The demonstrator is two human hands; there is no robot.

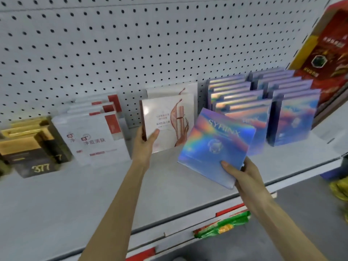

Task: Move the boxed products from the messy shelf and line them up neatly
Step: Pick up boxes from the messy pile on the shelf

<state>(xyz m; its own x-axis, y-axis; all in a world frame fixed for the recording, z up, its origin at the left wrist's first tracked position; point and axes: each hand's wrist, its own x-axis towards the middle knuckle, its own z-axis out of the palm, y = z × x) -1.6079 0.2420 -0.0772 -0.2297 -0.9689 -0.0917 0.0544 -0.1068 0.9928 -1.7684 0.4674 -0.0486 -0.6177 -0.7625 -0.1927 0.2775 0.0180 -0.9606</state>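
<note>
My left hand (146,146) grips the lower left corner of a white box with a red-brown swirl (167,123), which stands upright on the shelf (94,194); a second box like it stands behind. My right hand (243,174) holds an iridescent blue box (214,146) by its lower right corner, tilted and lifted in front of two rows of matching iridescent boxes (263,102) that stand upright at the right.
White boxes with red labels (94,134) stand in a row left of my left hand. Dark gold boxes marked 377 (32,147) sit at the far left. A large red and gold box (327,59) leans at the far right. A pegboard wall (131,44) backs the shelf.
</note>
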